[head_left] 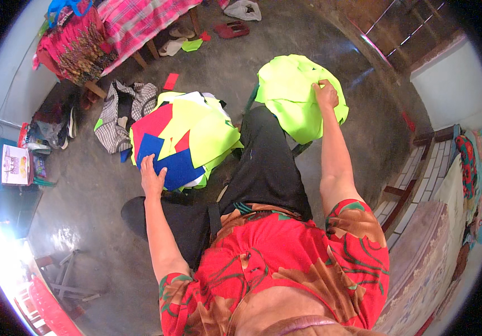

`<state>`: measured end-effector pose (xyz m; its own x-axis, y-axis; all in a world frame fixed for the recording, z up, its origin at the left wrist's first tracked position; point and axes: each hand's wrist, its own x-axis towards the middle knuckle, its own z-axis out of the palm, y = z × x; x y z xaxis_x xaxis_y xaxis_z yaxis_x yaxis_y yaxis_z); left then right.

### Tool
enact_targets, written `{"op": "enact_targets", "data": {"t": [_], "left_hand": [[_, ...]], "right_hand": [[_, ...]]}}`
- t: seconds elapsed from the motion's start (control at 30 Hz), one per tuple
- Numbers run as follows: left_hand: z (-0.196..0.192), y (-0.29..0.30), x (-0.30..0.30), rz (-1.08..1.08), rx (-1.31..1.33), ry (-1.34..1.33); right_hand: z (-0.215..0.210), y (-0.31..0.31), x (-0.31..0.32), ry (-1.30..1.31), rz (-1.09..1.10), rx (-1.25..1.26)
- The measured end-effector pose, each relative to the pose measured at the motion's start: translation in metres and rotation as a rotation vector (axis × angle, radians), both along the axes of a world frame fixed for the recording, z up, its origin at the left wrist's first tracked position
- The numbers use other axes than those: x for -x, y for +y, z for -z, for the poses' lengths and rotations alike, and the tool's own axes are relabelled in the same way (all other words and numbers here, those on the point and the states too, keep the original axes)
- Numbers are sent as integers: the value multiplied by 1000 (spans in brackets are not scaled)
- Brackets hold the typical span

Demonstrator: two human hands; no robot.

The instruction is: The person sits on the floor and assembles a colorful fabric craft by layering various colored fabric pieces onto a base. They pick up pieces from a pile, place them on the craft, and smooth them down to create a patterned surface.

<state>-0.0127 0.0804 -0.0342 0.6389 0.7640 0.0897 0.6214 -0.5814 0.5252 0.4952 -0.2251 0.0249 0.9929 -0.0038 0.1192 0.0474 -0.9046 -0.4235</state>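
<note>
The left hand [153, 178] rests at the near edge of a mixed heap of flat cloth pieces [213, 137], which is positioned in front of the person, left of centre. Its fingers are extended and the thumb stands apart from them; the fingertips touch straight-edged royal-blue cloth pieces [181, 168] on top of the heap. The blue pieces are matte, with angular corners. Beneath and beside them lie smooth, neon yellow-green sheets and an angular red cloth piece [152, 124].

The right hand [327, 95] is on the right side of a rounded stack of neon yellow-green fabric [290, 92], positioned forward and to the right. Its fingers curl against the cloth; whether they pinch a layer cannot be told. The stack has soft creases and an uneven, drooping edge. Its support is mostly hidden.

A leg in plain black trousers [266, 162] extends between the heap and the stack. A crumpled grey-and-white checked cloth [112, 137] lies left of the heap on the smooth grey floor [98, 210]. A small red rectangular piece [170, 81] lies beyond the heap.
</note>
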Motion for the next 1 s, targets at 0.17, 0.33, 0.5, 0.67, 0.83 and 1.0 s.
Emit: {"op": "enact_targets", "data": {"t": [0.17, 0.33, 0.5, 0.67, 0.83, 1.0], "left_hand": [[6, 2, 1, 2, -31, 2], [2, -1, 6, -26, -2, 13], [13, 5, 6, -3, -63, -68], [6, 0, -2, -48, -23, -16], [17, 4, 6, -43, -34, -55], [5, 4, 1, -48, 15, 15]], "right_hand": [[10, -5, -16, -2, -56, -8], [21, 3, -21, -351, -204, -239], [-32, 30, -8, -590, -450, -379], [-75, 37, 16, -564, -259, -118], [-3, 4, -40, -469, -95, -145], [23, -28, -37, -323, -226, -499]]}}
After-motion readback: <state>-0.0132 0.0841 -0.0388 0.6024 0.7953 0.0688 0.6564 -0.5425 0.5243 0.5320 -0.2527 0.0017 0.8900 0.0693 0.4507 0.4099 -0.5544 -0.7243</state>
